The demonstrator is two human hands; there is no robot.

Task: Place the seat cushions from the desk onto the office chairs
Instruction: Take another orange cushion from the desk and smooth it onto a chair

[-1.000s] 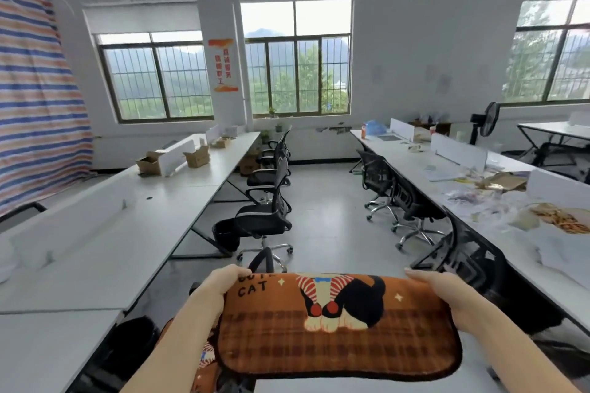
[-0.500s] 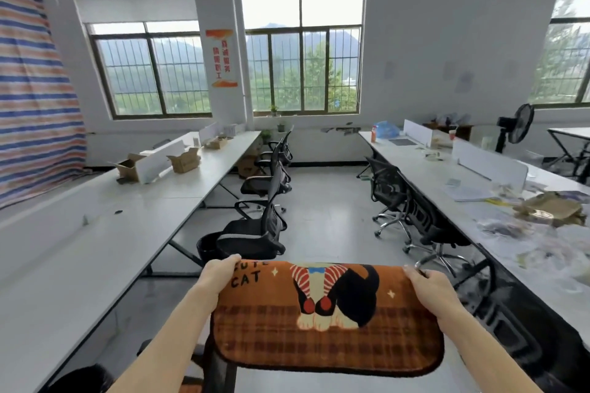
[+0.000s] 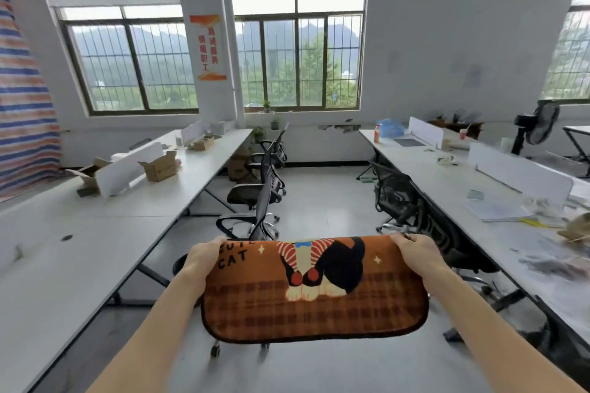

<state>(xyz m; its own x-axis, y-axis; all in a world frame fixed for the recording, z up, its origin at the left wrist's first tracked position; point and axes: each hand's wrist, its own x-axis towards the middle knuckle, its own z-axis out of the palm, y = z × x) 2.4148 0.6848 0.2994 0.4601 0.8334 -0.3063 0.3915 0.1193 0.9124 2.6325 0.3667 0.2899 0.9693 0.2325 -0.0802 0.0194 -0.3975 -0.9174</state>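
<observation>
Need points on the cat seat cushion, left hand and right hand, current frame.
seat cushion (image 3: 319, 313): head view, plaid area below the cat.
left hand (image 3: 204, 258): head view, back of hand, gripping cushion's left corner.
right hand (image 3: 415, 251): head view, back of hand, gripping right corner.

This is an open-plan office. Two long white desks run toward the far wall, the left worktop (image 3: 134, 223) and the right worktop (image 3: 447, 188), with a grey floor (image 3: 325, 201) between them as an aisle. Black mesh office chairs (image 3: 244, 195) on castors stand along both inner edges. Low white divider panels (image 3: 518, 174) split the tops into places. Cardboard boxes (image 3: 159, 166) sit on the left one and loose papers (image 3: 498, 210) on the right. Barred windows (image 3: 298, 64) fill the far wall. An orange banner (image 3: 208, 48) with Chinese characters hangs on the pillar between them, and a pedestal fan (image 3: 539, 123) stands at the right.
</observation>
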